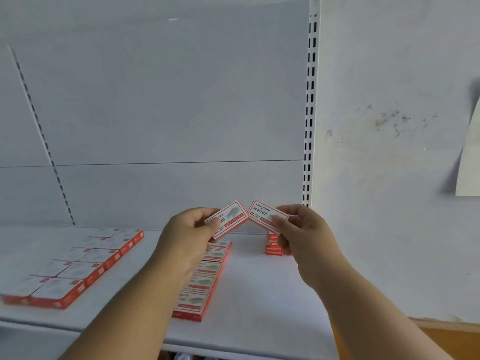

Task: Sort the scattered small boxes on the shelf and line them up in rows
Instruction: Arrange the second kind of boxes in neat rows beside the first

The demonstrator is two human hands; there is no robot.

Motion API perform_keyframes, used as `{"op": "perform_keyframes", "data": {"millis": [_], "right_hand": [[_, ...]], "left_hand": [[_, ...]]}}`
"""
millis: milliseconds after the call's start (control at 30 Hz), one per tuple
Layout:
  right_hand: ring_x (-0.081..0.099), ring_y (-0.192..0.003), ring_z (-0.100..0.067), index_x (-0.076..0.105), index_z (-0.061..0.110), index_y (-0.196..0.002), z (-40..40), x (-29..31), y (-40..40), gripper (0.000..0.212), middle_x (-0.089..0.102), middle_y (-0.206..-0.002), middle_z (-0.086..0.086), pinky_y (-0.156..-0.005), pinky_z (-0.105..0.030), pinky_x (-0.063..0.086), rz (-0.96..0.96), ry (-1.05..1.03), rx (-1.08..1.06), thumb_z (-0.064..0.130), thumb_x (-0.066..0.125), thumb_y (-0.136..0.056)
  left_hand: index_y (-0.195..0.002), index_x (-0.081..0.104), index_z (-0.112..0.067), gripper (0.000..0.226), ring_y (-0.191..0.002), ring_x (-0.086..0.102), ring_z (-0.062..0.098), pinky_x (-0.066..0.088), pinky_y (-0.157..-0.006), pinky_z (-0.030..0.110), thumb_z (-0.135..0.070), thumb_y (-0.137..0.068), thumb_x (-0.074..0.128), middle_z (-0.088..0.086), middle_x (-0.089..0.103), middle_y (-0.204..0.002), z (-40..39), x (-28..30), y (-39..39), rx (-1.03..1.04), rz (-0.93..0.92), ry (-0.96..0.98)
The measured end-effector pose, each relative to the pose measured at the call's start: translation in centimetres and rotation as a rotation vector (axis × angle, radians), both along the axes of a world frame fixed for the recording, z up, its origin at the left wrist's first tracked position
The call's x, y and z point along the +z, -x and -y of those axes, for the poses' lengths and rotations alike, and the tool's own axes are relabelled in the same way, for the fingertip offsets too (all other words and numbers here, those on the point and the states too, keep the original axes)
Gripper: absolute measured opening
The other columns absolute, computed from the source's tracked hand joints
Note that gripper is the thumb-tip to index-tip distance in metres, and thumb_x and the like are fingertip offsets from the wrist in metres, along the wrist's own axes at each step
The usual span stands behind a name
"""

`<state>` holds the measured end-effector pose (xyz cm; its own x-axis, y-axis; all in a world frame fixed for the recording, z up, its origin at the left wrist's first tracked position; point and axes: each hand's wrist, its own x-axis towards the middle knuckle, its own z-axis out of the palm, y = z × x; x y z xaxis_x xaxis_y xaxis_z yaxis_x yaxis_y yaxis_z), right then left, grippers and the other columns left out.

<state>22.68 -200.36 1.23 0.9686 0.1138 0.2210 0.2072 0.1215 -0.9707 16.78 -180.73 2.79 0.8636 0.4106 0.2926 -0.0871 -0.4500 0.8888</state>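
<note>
Red-and-white boxes, two held above the shelf, left hand pinching one box tilted up-right, right hand pinching the other box tilted down-right, near corners almost touching, single row of about six running front to back below, double row at left, small stack behind the right hand.

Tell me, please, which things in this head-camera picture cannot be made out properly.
- Small stack of boxes at the shelf's back: the right hand and its held box hide its top, so no count.
- Middle row: the left hand and forearm cover its left side and far end.
- Left block: blurred lids, print unreadable; cut by the left edge.
- Box in the left hand: thumb covers part of its label.
</note>
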Motion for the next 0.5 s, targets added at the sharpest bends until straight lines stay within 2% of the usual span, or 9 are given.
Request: {"op": "perform_keyframes", "data": {"millis": [133,200,300,400,433,500], "right_hand": [[0.053,-0.05,-0.017,0.067,0.018,-0.092,-2.9,0.5,3.2,0.007,0.066,-0.06,-0.002,-0.047,-0.03,0.039,0.051,0.191,0.046,0.012,0.066,-0.091],[0.054,-0.051,-0.017,0.067,0.022,-0.091,-4.9,0.3,4.8,0.007,0.065,-0.058,0.0,-0.049,-0.032,0.04,0.046,0.332,0.064,0.015,0.068,-0.09],[0.058,-0.048,-0.01,0.069,0.026,-0.086,-8.0,-1.0,6.9,0.008,0.065,-0.065,0.005,-0.048,-0.03,0.044,0.027,0.521,0.043,0.019,0.071,-0.087],[0.063,-0.054,-0.015,0.069,0.028,-0.085,-10.3,-2.3,8.2,0.006,0.065,-0.079,0.001,-0.055,-0.033,0.054,0.008,0.657,-0.018,0.023,0.07,-0.088],[0.066,-0.06,-0.018,0.068,0.03,-0.088,-10.8,-2.6,8.5,0.005,0.065,-0.081,0.001,-0.058,-0.033,0.056,0.014,0.726,-0.053,0.025,0.067,-0.089],[0.064,-0.069,-0.012,0.068,0.034,-0.101,-11.5,-2.9,8.8,0.012,0.063,-0.086,0.007,-0.057,-0.024,0.052,0.072,0.921,-0.139,0.03,0.059,-0.094]], "left_hand": [[-0.094,0.069,-0.031,0.008,-0.057,0.065,-0.002,0.046,-0.051,0.02,-0.025,-0.094,0.065,-0.018,0.072,-0.076,-5.3,-0.7,3.4,0.029,-0.004,-0.066],[-0.088,0.069,-0.033,0.009,-0.064,0.067,0.003,0.047,-0.056,0.023,-0.026,-0.093,0.065,-0.014,0.073,-0.079,-8.2,-1.4,4.9,0.023,-0.053,-0.134],[-0.086,0.07,-0.035,0.013,-0.078,0.066,0.006,0.047,-0.063,0.026,-0.025,-0.093,0.066,-0.011,0.071,-0.087,-11.6,-2.5,5.9,-0.046,-0.128,-0.238],[-0.084,0.069,-0.039,0.015,-0.075,0.064,0.002,0.041,-0.054,0.015,-0.029,-0.094,0.063,-0.017,0.067,-0.086,-13.6,-3.5,6.3,-0.103,-0.185,-0.355],[-0.083,0.067,-0.039,0.015,-0.073,0.062,0.001,0.039,-0.05,0.012,-0.03,-0.095,0.062,-0.019,0.065,-0.083,-14.0,-3.7,6.3,-0.119,-0.198,-0.388],[-0.085,0.065,-0.039,0.014,-0.072,0.057,0.0,0.035,-0.05,0.01,-0.031,-0.096,0.06,-0.021,0.059,-0.086,-14.3,-4.1,6.3,-0.141,-0.189,-0.485]]}}
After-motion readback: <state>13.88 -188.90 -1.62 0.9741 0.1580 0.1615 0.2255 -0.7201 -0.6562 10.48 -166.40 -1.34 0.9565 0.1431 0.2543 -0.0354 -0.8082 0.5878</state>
